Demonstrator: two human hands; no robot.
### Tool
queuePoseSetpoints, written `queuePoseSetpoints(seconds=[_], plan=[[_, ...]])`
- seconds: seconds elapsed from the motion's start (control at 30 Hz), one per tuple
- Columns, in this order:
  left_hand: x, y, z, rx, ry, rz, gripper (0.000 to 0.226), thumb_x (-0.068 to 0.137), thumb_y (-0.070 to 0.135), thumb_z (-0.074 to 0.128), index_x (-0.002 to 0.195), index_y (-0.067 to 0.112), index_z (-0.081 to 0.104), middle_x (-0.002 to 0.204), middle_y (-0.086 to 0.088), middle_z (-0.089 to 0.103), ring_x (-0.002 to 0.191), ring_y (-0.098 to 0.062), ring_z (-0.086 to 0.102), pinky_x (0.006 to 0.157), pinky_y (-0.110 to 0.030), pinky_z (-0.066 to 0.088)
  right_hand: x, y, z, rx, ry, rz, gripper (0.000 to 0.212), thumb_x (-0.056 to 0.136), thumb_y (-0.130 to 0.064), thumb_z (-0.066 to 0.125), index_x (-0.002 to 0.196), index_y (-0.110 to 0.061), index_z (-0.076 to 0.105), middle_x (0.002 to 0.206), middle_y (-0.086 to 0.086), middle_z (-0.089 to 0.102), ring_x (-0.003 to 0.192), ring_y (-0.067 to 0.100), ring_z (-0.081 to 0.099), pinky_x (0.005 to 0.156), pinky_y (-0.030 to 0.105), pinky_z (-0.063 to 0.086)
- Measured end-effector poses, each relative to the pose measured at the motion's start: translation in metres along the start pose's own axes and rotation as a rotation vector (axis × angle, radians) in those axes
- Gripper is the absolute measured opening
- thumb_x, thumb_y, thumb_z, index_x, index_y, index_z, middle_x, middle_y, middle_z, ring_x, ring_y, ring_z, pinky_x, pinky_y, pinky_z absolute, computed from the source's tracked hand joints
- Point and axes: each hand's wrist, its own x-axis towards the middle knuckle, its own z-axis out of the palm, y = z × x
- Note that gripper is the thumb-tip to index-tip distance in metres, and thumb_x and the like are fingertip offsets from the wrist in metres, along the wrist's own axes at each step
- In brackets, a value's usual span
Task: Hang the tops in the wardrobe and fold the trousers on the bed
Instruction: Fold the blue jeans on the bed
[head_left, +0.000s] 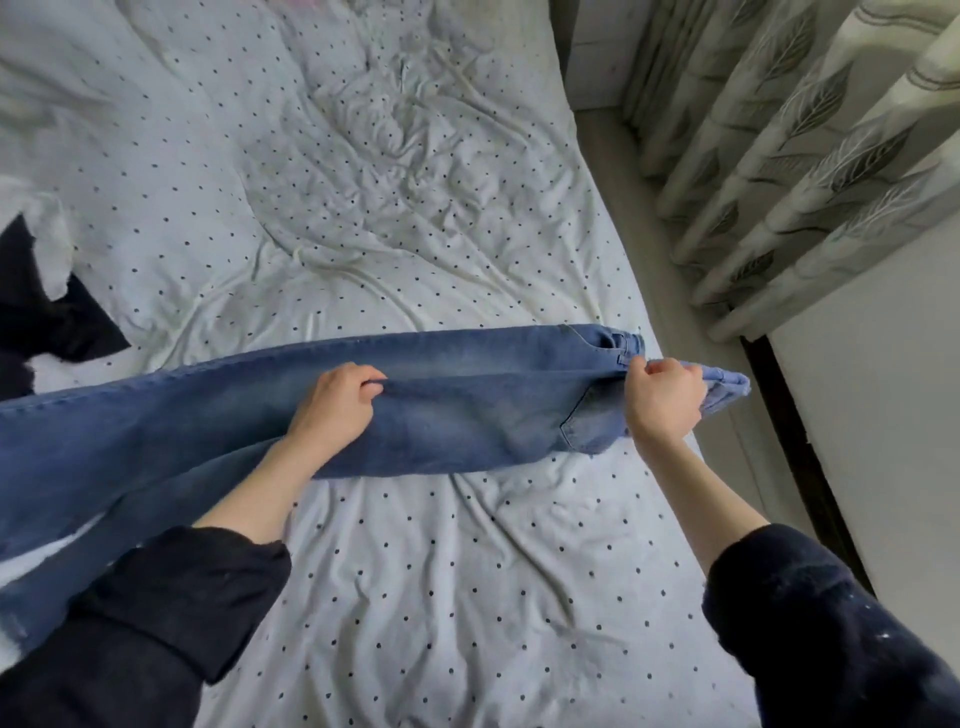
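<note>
A pair of blue jeans (467, 395) stretches across the bed (415, 571), waistband at the right, legs running off to the left and hanging down at the lower left. My left hand (335, 400) grips a fold of denim around the thigh area. My right hand (662, 397) grips the waistband near the back pocket. The jeans appear doubled lengthwise, one leg over the other, and are held slightly above the white dotted sheet.
A dark garment (47, 317) and a white one (47, 234) lie at the bed's left edge. Leaf-patterned curtains (805, 130) hang at the right, beyond the bed's edge. A white panel (883, 415) stands at the right, close to the bed.
</note>
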Motion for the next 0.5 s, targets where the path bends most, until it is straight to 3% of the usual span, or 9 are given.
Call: queuePoseSetpoints(seconds=[0.1,0.2,0.27,0.3,0.33,0.37,0.43,0.5], plan=[[0.045,-0.009,0.006,0.006,-0.022,-0.069,0.022,0.095,0.013,0.05,0.108,0.011,0.067,0.112,-0.009,0.066,0.107,-0.027,0.057,0.092,-0.036,0.044,0.037,-0.018,0.033,0.082,-0.094,0.004,0.034,0.092,-0.024,0.044,0.063,-0.008,0.053,0.087,0.015,0.051,0.084,0.026,0.051,0.076,0.036,0.044],[0.083,-0.022,0.02,0.009,0.005,-0.142,0.022,0.095,0.013,0.05,0.108,0.01,0.067,0.109,-0.011,0.067,0.104,-0.028,0.057,0.088,-0.036,0.045,0.065,-0.027,0.065,0.105,-0.112,0.015,0.03,0.092,-0.02,0.042,0.067,-0.006,0.05,0.074,0.013,0.053,0.073,0.028,0.048,0.064,0.031,0.037],[0.098,-0.029,0.031,-0.001,0.008,-0.161,0.022,0.096,0.011,0.048,0.106,0.009,0.067,0.104,-0.012,0.067,0.096,-0.026,0.057,0.083,-0.034,0.045,0.063,-0.026,0.083,0.055,-0.101,-0.127,0.034,0.093,-0.019,0.042,0.062,-0.008,0.045,0.074,0.013,0.05,0.073,0.029,0.045,0.061,0.033,0.033],[0.105,-0.033,0.038,-0.011,0.011,-0.163,0.021,0.096,0.01,0.048,0.104,0.008,0.068,0.101,-0.012,0.067,0.093,-0.025,0.056,0.081,-0.033,0.044,0.059,-0.021,0.094,0.035,-0.098,-0.231,0.032,0.095,-0.021,0.042,0.067,-0.01,0.051,0.082,0.014,0.054,0.08,0.031,0.049,0.068,0.035,0.036],[0.108,-0.036,0.042,-0.013,0.017,-0.164,0.021,0.096,0.01,0.048,0.102,0.007,0.068,0.099,-0.011,0.067,0.09,-0.024,0.056,0.079,-0.033,0.044,0.049,-0.015,0.103,0.0,-0.105,-0.334,0.028,0.096,-0.027,0.042,0.083,-0.011,0.061,0.101,0.013,0.06,0.097,0.031,0.052,0.083,0.039,0.038],[0.11,-0.037,0.046,-0.012,0.029,-0.158,0.02,0.096,0.009,0.049,0.102,0.007,0.068,0.099,-0.011,0.068,0.09,-0.025,0.057,0.079,-0.033,0.044,0.038,-0.008,0.112,-0.06,-0.155,-0.417,0.031,0.097,-0.034,0.04,0.109,-0.015,0.062,0.125,0.009,0.056,0.118,0.028,0.047,0.101,0.044,0.031],[0.112,-0.04,0.053,0.001,0.061,-0.136,0.02,0.095,0.009,0.049,0.105,0.005,0.067,0.102,-0.011,0.067,0.094,-0.027,0.057,0.081,-0.033,0.044,0.023,0.005,0.131,-0.262,-0.328,-0.499,0.051,0.097,-0.05,0.032,0.142,-0.028,0.037,0.154,0.001,0.026,0.143,0.022,0.016,0.114,0.049,0.004],[0.107,-0.041,0.056,0.021,0.075,-0.093,0.02,0.095,0.011,0.051,0.108,0.005,0.065,0.106,-0.012,0.065,0.097,-0.029,0.057,0.082,-0.034,0.043,0.022,0.013,0.146,-0.401,-0.427,-0.511,0.06,0.095,-0.058,0.023,0.149,-0.035,0.014,0.159,-0.002,0.004,0.146,0.021,-0.003,0.114,0.053,-0.007]])
